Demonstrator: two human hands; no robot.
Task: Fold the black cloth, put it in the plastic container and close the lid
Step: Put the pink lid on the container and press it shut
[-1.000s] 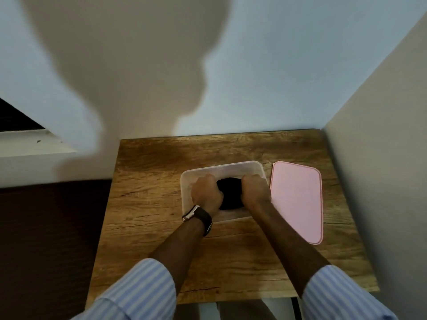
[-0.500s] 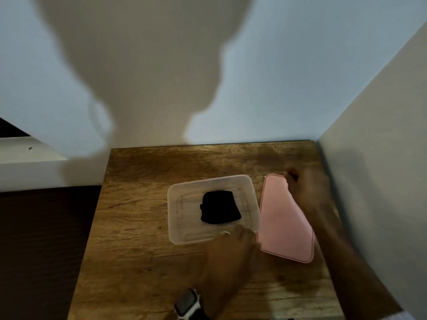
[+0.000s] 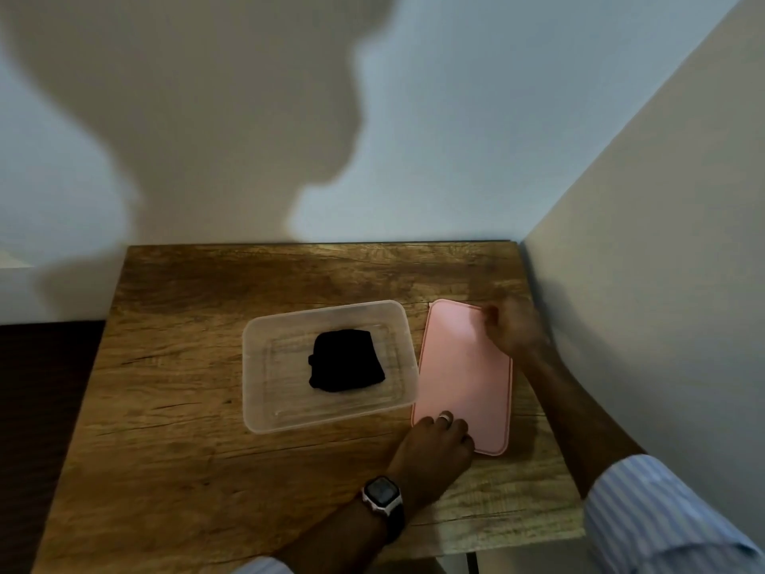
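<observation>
The folded black cloth [image 3: 345, 361] lies inside the clear plastic container [image 3: 256, 408] in the middle of the wooden table. The pink lid [image 3: 463, 374] lies flat on the table just right of the container. My left hand [image 3: 434, 449], with a ring and a wristwatch, rests its fingers on the lid's near left corner. My right hand [image 3: 513, 329] is blurred at the lid's far right corner, its fingers curled at the edge; whether it grips the lid is unclear.
The wooden table [image 3: 186, 408] stands in a corner, with a white wall behind and a beige wall [image 3: 641, 325] close along its right edge. The floor to the left is dark.
Both hands left the cloth in the container and moved right to the pink lid. The left hand now touches the lid's near corner.
</observation>
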